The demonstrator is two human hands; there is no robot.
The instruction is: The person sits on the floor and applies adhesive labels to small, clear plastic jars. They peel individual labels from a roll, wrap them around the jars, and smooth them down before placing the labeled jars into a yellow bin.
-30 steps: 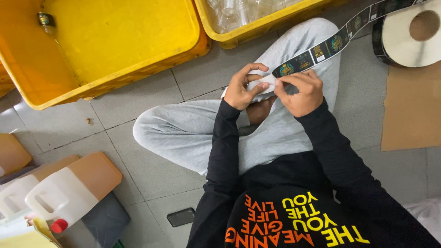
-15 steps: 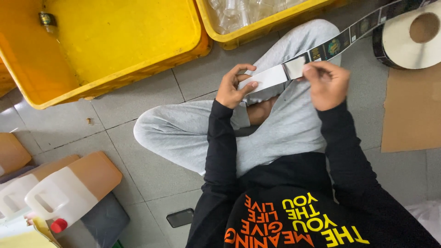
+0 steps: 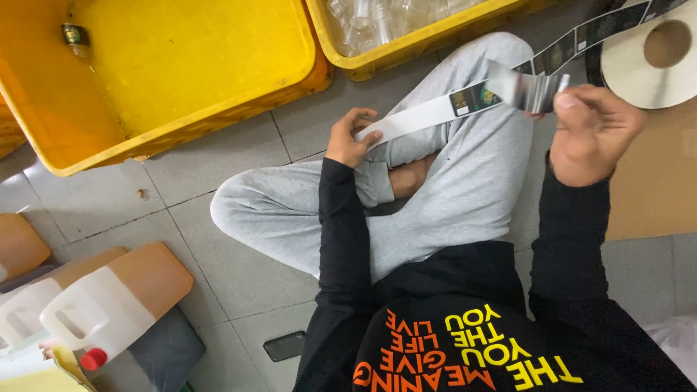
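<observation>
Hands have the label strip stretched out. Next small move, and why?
Probably peel the dark label off the white backing strip. The left hand pins the bare end, the right hand grips further along toward the roll, so the strip looks taut.

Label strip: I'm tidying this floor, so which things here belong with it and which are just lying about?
In hand:
label strip, between left hand and right hand
label roll

Lying about:
yellow crate
white jug
cardboard sheet
</observation>
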